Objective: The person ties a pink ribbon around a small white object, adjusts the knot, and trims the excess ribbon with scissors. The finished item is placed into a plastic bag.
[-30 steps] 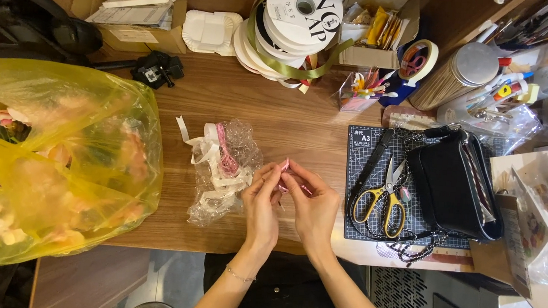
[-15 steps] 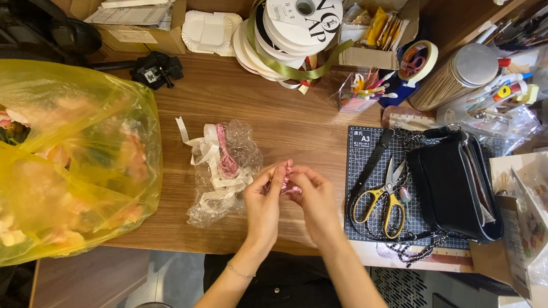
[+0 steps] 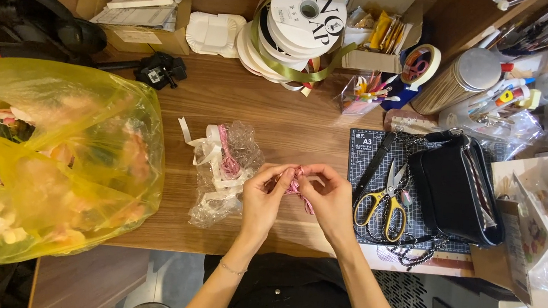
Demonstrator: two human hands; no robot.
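Left hand point(image 3: 264, 196) and right hand point(image 3: 328, 198) held together over near edge of wooden worktop point(image 3: 277, 115). Pink ribbon point(image 3: 296, 188) pinched between fingers of both hands, fingers closed on it, loose end hanging below. Clear bag of ribbon scraps point(image 3: 223, 169) laid just left of hands. Yellow-handled scissors point(image 3: 389, 200) seen right, on cutting mat point(image 3: 361, 156). Yellow plastic bag point(image 3: 49, 161) at far left. Ribbon spools point(image 3: 295, 27) stacked at back.
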